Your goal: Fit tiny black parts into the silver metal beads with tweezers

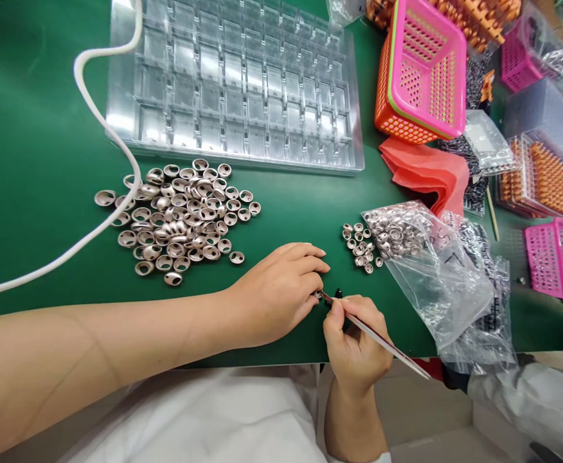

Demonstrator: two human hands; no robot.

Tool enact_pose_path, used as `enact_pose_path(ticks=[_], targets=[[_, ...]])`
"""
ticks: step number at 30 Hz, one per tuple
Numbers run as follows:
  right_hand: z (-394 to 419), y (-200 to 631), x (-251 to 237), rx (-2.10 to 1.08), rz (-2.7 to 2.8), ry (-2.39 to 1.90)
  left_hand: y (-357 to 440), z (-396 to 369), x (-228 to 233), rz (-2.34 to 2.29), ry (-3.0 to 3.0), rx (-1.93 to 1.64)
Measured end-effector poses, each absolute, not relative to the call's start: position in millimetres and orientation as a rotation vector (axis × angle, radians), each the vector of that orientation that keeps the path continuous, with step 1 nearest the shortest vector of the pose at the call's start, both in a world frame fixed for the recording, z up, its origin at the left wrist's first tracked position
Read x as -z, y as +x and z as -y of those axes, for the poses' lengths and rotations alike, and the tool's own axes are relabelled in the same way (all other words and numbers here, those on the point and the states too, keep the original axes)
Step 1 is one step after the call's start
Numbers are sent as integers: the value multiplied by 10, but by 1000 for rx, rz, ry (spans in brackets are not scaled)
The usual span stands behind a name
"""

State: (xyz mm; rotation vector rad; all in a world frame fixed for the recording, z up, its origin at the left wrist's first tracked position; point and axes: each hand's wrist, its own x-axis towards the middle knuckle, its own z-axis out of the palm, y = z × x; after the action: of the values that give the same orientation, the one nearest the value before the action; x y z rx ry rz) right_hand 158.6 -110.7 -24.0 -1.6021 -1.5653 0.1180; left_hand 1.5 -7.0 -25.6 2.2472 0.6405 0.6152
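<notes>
My left hand rests on the green table, palm down. Its fingers are curled, and thumb and forefinger pinch a small metal part, mostly hidden by the fingertips. Like a pen, my right hand grips slim metal tweezers, whose tip meets that part. A small black piece lies just beyond my right fingertips. Left of my hands spreads a pile of oval silver metal shells. Further right is a smaller heap of little metal shells, beside the mouth of a clear plastic bag holding more.
A clear compartment tray lies behind the shell pile. A white cable crosses the left side. Stacked pink and orange baskets, red cloth and boxes of orange parts crowd the right. Another person's sleeve shows at lower right.
</notes>
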Motion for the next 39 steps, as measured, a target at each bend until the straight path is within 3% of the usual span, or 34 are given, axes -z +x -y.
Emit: enact_pose_path(ticks=[27,33,39], targets=[[991,1622,38,-212,1760,-1727,8,58,224,-648,2239,-605],[1002,1664,84,-356,1666,-1738,7,49,209,-649,2228,-579],[1119,1610,197,-306,1553,-1685,8,54,224,-656,2209,-572]])
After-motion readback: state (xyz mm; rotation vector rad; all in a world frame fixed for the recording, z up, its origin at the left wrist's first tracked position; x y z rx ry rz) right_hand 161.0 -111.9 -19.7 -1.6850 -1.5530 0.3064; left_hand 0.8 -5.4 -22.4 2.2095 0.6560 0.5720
